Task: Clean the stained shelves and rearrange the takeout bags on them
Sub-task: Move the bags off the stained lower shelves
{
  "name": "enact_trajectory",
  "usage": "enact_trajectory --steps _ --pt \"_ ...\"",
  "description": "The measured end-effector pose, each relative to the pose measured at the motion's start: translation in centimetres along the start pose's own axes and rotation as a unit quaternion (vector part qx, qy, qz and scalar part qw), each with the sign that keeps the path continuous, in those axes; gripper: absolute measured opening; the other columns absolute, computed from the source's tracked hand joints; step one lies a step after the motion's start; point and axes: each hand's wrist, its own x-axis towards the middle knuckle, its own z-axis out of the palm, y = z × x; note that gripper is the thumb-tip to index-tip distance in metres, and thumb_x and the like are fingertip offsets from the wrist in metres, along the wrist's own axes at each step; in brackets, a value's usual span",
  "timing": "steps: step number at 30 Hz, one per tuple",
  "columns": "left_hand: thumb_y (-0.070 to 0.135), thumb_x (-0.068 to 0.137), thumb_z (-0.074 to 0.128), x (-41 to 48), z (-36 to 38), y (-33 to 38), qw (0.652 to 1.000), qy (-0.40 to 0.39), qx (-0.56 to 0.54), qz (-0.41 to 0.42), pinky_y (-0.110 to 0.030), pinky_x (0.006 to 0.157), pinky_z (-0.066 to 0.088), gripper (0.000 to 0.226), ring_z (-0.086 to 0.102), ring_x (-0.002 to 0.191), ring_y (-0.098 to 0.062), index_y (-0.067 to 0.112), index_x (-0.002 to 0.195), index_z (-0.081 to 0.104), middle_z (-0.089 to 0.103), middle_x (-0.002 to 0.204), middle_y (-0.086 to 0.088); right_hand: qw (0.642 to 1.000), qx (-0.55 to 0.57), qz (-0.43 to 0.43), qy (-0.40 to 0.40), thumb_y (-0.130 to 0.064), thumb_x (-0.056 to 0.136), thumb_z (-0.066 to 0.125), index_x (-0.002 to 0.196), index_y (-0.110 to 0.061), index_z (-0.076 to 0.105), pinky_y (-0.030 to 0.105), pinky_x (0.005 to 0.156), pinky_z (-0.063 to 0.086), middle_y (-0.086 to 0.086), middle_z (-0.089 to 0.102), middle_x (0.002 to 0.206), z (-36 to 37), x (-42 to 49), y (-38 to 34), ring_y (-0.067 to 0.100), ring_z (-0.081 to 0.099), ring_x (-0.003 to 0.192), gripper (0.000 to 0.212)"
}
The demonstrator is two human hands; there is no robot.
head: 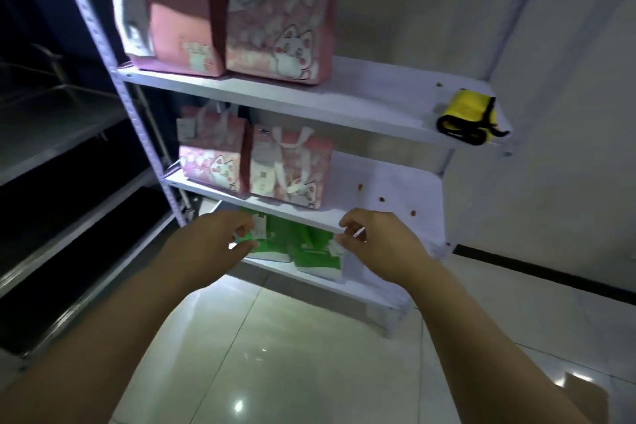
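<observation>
Between the two hands, on the lowest shelf (309, 281) of the white rack, lie the green takeout bags (303, 248), partly hidden under the edge of the middle shelf (395, 183). From the head camera, the left hand (216, 238) reaches in with fingers curled and pinched on the left edge of the green bags, a green corner showing between thumb and fingertips. To the other side, the right hand (378, 234) has its fingers bent narrow at the right top edge of the same bags; it seems to grip a white part there, though blur makes the hold hard to tell for sure.

Just above the left hand, two pink takeout bags with a cat print (254, 165) stand upright side by side on the middle shelf, touching each other. Just above the right hand, the bare part of that shelf carries small brown stains (381, 199), scattered apart from one another. Higher still, the top shelf (361, 103) holds two larger pink bags (227, 21) standing together, well above the left hand. Far up and to the right of the right hand, a folded yellow cloth with black trim (468, 117) rests at the shelf's right end, near another small brown spot (438, 83). Below both forearms is a glossy tiled floor (292, 355)
</observation>
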Motion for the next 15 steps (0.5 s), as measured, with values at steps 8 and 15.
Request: enact_trajectory --steps 8,15 --pt "0.035 0.077 0.071 3.7 -1.9 -10.3 0.995 0.042 0.001 -0.087 -0.025 0.064 0.045 0.015 0.058 0.072 -0.004 0.038 0.088 0.061 0.055 0.075 0.025 0.997 -0.001 -0.049 -0.061 -0.040 0.089 0.057 0.106 -0.023 0.061 0.037 0.079 0.051 -0.004 0.066 0.101 4.9 10.2 -4.5 0.018 0.059 0.088 0.025" --pt "0.043 0.080 0.065 11.8 -2.5 -17.4 0.993 0.008 0.030 -0.117 -0.031 0.067 0.053 0.014 0.058 0.074 -0.002 0.035 0.091 0.061 0.061 0.084 0.018 0.993 -0.014 -0.064 -0.094 -0.043 0.088 0.055 0.110 -0.027 0.058 0.035 0.078 0.051 -0.011 0.065 0.103 8.2 21.3 -5.9 0.011 0.058 0.088 0.026"
